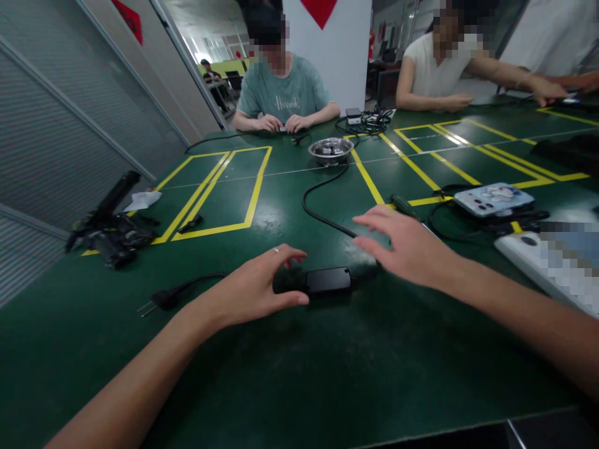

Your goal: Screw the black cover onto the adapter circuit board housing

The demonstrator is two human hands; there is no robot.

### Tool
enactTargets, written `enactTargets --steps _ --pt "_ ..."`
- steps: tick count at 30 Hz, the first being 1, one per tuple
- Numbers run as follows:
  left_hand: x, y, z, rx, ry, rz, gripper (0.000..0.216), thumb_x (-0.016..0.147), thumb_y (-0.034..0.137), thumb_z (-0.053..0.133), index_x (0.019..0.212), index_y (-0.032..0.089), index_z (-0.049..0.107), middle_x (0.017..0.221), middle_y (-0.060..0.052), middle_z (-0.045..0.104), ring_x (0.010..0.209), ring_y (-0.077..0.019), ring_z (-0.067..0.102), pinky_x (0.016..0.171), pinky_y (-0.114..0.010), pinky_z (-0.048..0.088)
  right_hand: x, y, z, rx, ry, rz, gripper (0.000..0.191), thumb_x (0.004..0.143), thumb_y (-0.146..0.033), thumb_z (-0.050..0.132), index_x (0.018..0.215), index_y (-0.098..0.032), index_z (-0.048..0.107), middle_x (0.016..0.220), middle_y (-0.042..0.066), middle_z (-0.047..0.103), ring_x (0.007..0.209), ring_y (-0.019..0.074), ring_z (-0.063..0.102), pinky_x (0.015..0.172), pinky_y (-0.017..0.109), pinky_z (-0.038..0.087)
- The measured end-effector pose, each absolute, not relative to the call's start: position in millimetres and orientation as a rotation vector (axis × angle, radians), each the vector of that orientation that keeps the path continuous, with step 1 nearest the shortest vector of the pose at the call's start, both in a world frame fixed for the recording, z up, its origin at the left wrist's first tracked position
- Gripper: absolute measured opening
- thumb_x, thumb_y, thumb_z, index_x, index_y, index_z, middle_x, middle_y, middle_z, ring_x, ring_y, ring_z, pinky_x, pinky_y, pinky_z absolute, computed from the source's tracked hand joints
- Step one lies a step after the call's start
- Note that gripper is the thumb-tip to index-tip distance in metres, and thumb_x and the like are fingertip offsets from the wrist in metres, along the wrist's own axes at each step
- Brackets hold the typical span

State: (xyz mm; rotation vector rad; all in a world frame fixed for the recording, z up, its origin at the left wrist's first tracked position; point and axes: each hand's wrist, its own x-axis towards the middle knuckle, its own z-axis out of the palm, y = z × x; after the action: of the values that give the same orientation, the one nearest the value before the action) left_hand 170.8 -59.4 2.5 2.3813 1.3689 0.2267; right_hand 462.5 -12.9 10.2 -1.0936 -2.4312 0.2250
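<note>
A small black rectangular box (328,280), in line with a black cord, lies flat on the green table (299,386). Close to its left end is my left hand (262,284), wearing a ring, thumb and fingers apart around nothing that I can see. My right hand (400,246) hovers above the cord to the right of the box, its fingers stretched and spread. Left of my left wrist lies a two-pin plug (163,299) with its cord running under that hand. From near my right fingers the black cord (322,215) curves away toward a metal bowl.
The metal bowl (331,151) holds small parts. Behind my right hand lies a green-handled screwdriver (403,206); a phone (493,198) and a white device (552,255) are to the right. Black gear (112,231) sits at left. Two people (285,93) work across the table near coiled cables (369,120).
</note>
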Motion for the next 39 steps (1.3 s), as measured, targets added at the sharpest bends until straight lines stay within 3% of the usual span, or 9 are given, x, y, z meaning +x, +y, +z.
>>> enactTargets --steps 4,6,11,20,25,28,31,35,39 --pt "194.8 -68.3 -2.3 2.646 1.388 0.547 0.077 0.089 0.056 0.055 0.148 0.016 0.025 0.152 -0.018 0.032 0.139 -0.0306 0.035 0.112 -0.048 0.034 497.3 18.2 12.7 -1.485 -2.247 -0.186 0.038 0.094 -0.040 0.048 0.108 -0.012 0.069 0.104 0.014 0.065 0.093 0.0286 0.062 0.081 0.044 0.050" --pt "210.2 -73.5 -9.4 2.799 1.267 0.374 0.083 0.091 0.057 0.051 0.152 0.014 0.017 0.156 -0.017 0.027 0.145 -0.0309 0.027 0.116 -0.049 0.028 509.3 27.9 0.8 -1.617 -2.163 -0.328 0.038 0.094 -0.040 0.046 0.105 -0.011 0.069 0.102 0.017 0.063 0.095 0.0311 0.061 0.077 0.044 0.050" --pt "226.7 -77.2 -26.0 2.915 1.230 0.021 0.066 0.099 0.048 0.041 0.152 0.015 0.021 0.156 -0.011 0.033 0.143 -0.0279 0.033 0.117 -0.047 0.029 522.8 36.2 -31.1 -1.811 -2.199 -0.412 0.044 0.095 -0.041 0.040 0.104 -0.007 0.066 0.100 0.020 0.062 0.094 0.0339 0.061 0.070 0.042 0.050" --pt "224.3 -79.2 -22.8 3.148 1.269 0.305 0.067 0.097 0.047 0.045 0.151 0.011 0.026 0.158 -0.014 0.026 0.147 -0.0310 0.020 0.119 -0.049 0.026 535.3 50.8 -44.6 -1.881 -2.231 -0.205 0.034 0.090 -0.039 0.049 0.104 -0.011 0.062 0.100 0.019 0.067 0.090 0.0322 0.064 0.073 0.040 0.048" --pt "227.6 -80.4 -27.7 3.015 1.231 0.128 0.061 0.099 0.040 0.043 0.150 0.011 0.027 0.155 -0.013 0.034 0.143 -0.0291 0.033 0.116 -0.046 0.033 534.7 50.7 -33.0 -1.783 -1.861 0.264 0.020 0.083 -0.035 0.057 0.086 -0.016 0.065 0.075 0.009 0.065 0.067 0.0217 0.060 0.060 0.033 0.043" --pt "228.2 -81.4 -30.2 3.060 1.229 0.187 0.058 0.097 0.036 0.048 0.147 0.010 0.034 0.156 -0.014 0.032 0.145 -0.0326 0.027 0.116 -0.049 0.033 536.0 46.3 -21.4 -1.602 -1.410 0.893 0.024 0.087 -0.039 0.051 0.075 -0.019 0.058 0.057 0.001 0.050 0.044 0.0116 0.040 0.041 0.026 0.029" --pt "226.3 -83.0 -29.0 3.147 1.143 0.270 0.047 0.097 0.026 0.047 0.142 0.011 0.042 0.152 -0.013 0.038 0.143 -0.0319 0.030 0.114 -0.048 0.036 536.7 40.7 -11.1 -1.328 -1.125 1.276 0.031 0.092 -0.050 0.042 0.084 -0.021 0.053 0.050 -0.007 0.034 0.038 0.0086 0.024 0.036 0.022 0.018" --pt "221.9 -83.3 -26.7 3.202 1.029 0.244 0.044 0.097 0.012 0.042 0.141 0.013 0.044 0.142 -0.014 0.049 0.130 -0.0290 0.046 0.105 -0.044 0.046 536.5 37.1 -4.5 -1.039 -0.982 1.351 0.024 0.085 -0.043 0.063 0.085 -0.021 0.053 0.057 -0.006 0.046 0.042 0.0067 0.032 0.036 0.019 0.024" --pt "220.7 -82.2 -26.3 3.180 1.010 0.231 0.045 0.097 0.009 0.040 0.141 0.011 0.044 0.139 -0.015 0.050 0.121 -0.0265 0.051 0.100 -0.042 0.049 535.7 37.7 -7.5 -0.986 -0.969 1.138 0.017 0.084 -0.034 0.064 0.083 -0.023 0.051 0.067 -0.002 0.057 0.050 0.0108 0.050 0.044 0.024 0.042"
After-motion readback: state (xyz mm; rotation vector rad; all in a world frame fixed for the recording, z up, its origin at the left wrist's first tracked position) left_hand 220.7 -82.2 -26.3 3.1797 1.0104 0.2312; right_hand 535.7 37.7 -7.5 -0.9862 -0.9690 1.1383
